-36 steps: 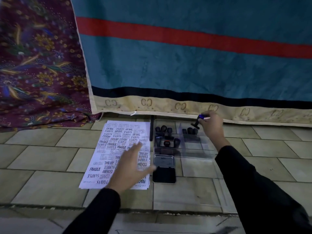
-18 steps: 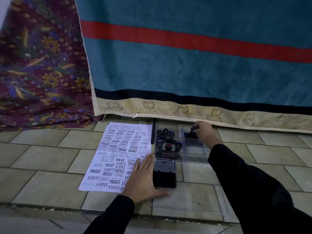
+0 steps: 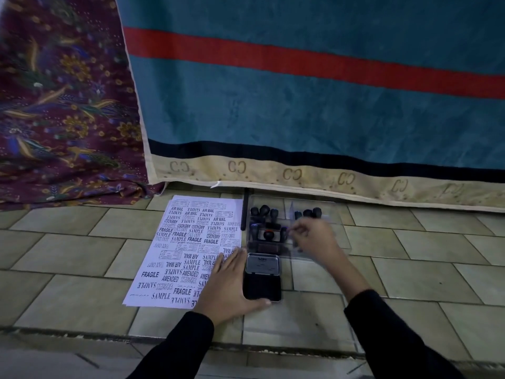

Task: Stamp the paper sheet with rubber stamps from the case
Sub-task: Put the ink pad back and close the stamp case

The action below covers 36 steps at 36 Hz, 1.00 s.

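Observation:
A white paper sheet (image 3: 177,255), crowded with black stamped words, lies on the tiled floor. To its right is a clear plastic case (image 3: 338,242) with black-handled rubber stamps (image 3: 264,212) in the left section and a few more stamps (image 3: 308,213) in the right. In front of the case sits an open black ink pad (image 3: 262,285). My left hand (image 3: 228,285) lies flat on the sheet's lower right corner, thumb along the pad's front edge. My right hand (image 3: 314,239) is blurred over the case, fingertips pinched by a stamp in the left section. Whether it grips one is unclear.
A teal blanket (image 3: 300,105) with a red stripe and a beige hem hangs just behind the case and sheet. A maroon floral cloth (image 3: 62,105) is bunched at the back left. A thin black rod (image 3: 245,212) lies between sheet and case. The floor drops at a step edge (image 3: 109,337).
My right hand set a stamp in the case's right section, then swept left over the left section. My left hand came down flat on the sheet beside the ink pad.

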Each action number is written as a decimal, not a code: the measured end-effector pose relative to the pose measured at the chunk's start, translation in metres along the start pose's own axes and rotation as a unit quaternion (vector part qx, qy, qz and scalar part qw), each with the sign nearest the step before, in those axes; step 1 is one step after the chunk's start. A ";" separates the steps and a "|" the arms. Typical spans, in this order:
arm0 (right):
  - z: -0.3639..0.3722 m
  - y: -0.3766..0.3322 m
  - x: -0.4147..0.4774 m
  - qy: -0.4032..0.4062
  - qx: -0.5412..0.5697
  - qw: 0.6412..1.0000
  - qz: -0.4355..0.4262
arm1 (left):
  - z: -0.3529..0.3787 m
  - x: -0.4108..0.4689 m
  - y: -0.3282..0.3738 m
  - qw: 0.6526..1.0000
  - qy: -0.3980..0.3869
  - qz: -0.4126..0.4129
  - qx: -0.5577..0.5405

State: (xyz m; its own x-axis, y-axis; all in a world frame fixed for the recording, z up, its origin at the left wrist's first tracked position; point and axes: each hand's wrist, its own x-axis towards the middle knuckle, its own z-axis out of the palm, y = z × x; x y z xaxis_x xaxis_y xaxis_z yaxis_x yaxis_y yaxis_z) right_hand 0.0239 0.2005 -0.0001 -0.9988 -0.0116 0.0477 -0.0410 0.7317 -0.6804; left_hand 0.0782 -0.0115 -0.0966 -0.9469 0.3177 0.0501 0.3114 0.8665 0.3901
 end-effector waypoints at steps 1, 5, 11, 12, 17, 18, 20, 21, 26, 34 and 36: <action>0.009 -0.001 -0.008 -0.029 -0.032 0.999 0.006 | 0.000 0.000 0.000 1.000 -0.001 -0.001 0.000; 0.033 -0.005 -0.024 -0.030 -0.141 0.989 0.006 | 0.000 0.000 0.000 1.000 -0.002 -0.004 -0.006; 0.052 -0.006 -0.031 -0.016 -0.222 0.975 0.007 | 0.000 0.000 0.002 1.000 0.008 0.001 -0.013; 0.055 -0.005 -0.032 -0.014 -0.227 0.974 0.004 | 0.000 0.000 0.002 1.000 0.009 0.002 -0.015; 0.064 0.002 -0.033 0.013 -0.181 0.983 0.008 | 0.001 0.000 0.001 1.000 0.009 -0.008 -0.025; 0.064 0.004 -0.033 0.029 -0.148 0.988 0.018 | 0.001 0.001 0.000 1.000 0.008 -0.010 -0.026; 0.063 0.008 -0.034 0.058 -0.062 0.996 0.036 | 0.001 0.001 0.000 1.000 0.005 -0.009 -0.028; 0.062 0.010 -0.034 0.066 -0.024 0.997 0.037 | 0.001 0.001 0.000 0.999 0.005 -0.010 -0.031; 0.056 0.021 -0.037 0.068 0.040 0.997 -0.026 | 0.002 0.003 -0.001 0.999 0.014 0.002 -0.045; 0.041 0.030 -0.056 0.023 0.124 0.982 -0.138 | 0.000 0.004 -0.004 0.997 -0.018 -0.015 -0.067; 0.041 0.028 -0.059 -0.007 0.081 0.980 -0.181 | -0.006 0.004 -0.003 0.994 -0.038 -0.015 -0.105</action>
State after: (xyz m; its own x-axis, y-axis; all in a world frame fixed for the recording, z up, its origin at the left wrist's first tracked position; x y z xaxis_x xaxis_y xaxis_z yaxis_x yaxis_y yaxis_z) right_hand 0.0803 0.1940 -0.0523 -0.9182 -0.2602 0.2987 -0.3955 0.5609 -0.7273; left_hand 0.0725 -0.0152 -0.0924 -0.9442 0.3278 -0.0307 0.2520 0.7796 0.5734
